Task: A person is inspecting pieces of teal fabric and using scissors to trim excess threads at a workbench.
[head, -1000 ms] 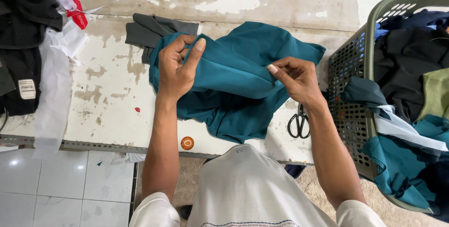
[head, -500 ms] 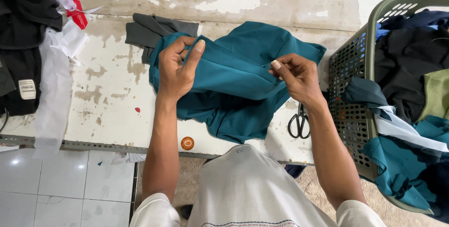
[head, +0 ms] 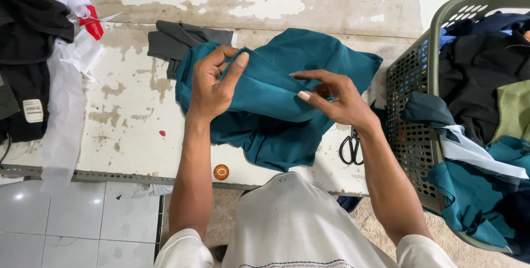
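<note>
Since a moment ago, my right hand has slid leftward along the fold of the teal garment, its fingers now stretched out flat over the crease instead of pinching at the edge. With thumb under and fingers over, it presses the cloth together. My left hand keeps its place, gripping a bunched edge of the same garment, thumb raised and fingers curled around the fabric.

To my right stands a green perforated laundry basket, filled with clothes: black garments on top, an olive piece, dark blue cloth at the far corner, and more teal fabric with a white strip spilling over its near rim.

Black-handled scissors lie on the table just beside my right wrist, between the garment and the basket. A grey folded cloth lies partly under the far left corner of the teal piece. Further left sit a black garment and white paper strips with a red tag. A small orange disc rests near the table's front edge.

The teal garment lies crumpled on the worn white table, right in front of me, smooth, plain and creased into soft folds.
</note>
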